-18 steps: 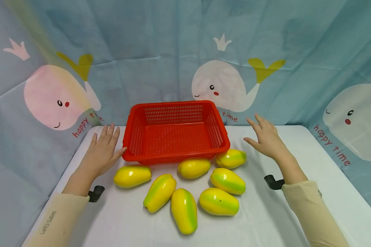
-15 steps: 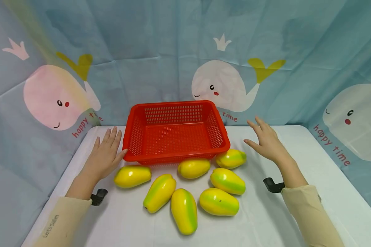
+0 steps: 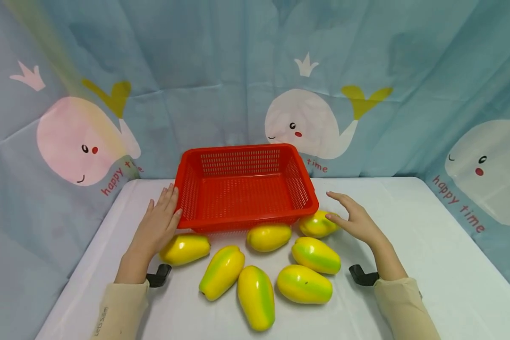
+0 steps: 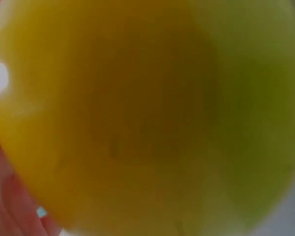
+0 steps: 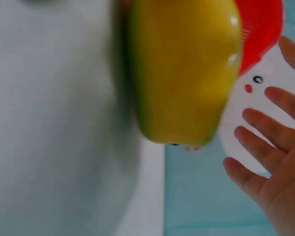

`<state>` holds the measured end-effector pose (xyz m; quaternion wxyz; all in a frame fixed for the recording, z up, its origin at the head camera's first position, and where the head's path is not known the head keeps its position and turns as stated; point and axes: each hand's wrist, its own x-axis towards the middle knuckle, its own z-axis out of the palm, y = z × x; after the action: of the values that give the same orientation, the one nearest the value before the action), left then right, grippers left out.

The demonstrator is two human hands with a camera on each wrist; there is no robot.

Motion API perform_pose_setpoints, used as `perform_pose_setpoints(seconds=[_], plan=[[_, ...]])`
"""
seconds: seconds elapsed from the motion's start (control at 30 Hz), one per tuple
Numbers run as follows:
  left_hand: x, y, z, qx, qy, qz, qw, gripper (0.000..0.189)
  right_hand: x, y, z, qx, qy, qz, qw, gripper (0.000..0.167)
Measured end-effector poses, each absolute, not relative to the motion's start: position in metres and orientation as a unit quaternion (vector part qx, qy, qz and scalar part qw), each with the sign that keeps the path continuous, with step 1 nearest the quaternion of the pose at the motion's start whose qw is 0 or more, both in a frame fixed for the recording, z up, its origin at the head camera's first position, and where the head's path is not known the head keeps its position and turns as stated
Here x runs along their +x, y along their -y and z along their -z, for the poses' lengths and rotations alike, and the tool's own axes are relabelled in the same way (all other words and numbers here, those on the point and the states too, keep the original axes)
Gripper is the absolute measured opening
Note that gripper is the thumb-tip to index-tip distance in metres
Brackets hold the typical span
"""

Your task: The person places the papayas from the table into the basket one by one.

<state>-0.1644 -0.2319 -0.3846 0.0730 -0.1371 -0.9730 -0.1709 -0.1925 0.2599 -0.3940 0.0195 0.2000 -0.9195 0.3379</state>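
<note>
My left hand (image 3: 156,225) lies along the left side of the red plastic basket (image 3: 246,222), fingers straight, fingertips right at its rim. A yellow papaya (image 3: 187,249) sits just right of that wrist and fills most of the left wrist view. My right hand (image 3: 357,221) is held off the basket's right side with fingers spread and nothing in them. Close to its thumb is another papaya (image 3: 316,225), in front of the basket's right corner; a papaya (image 5: 187,69) also looms large in the right wrist view, left of the spread fingers.
Several more yellow-green papayas, such as this one (image 3: 256,297), lie in front of the basket on the white tablecloth (image 3: 187,311). A blue curtain (image 3: 204,113) with whale prints hangs behind and at both sides.
My left hand has moved right, up to the basket's side. The right hand has come down and left, closer to the basket. The whole head view has shifted slightly; the papayas stay put.
</note>
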Motion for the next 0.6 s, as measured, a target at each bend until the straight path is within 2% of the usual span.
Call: perform_pose_setpoints(seconds=[0.23, 0.6], plan=[[-0.159, 0.228, 0.393, -0.108, 0.97, 0.202, 0.077, 0.06, -0.188, -0.261, 0.418, 0.199, 0.91, -0.364, -0.007, 0.062], [-0.161, 0.226, 0.394, -0.106, 0.964, 0.218, 0.105, 0.058, -0.191, -0.258, 0.42, 0.206, 0.898, -0.386, -0.038, 0.067]])
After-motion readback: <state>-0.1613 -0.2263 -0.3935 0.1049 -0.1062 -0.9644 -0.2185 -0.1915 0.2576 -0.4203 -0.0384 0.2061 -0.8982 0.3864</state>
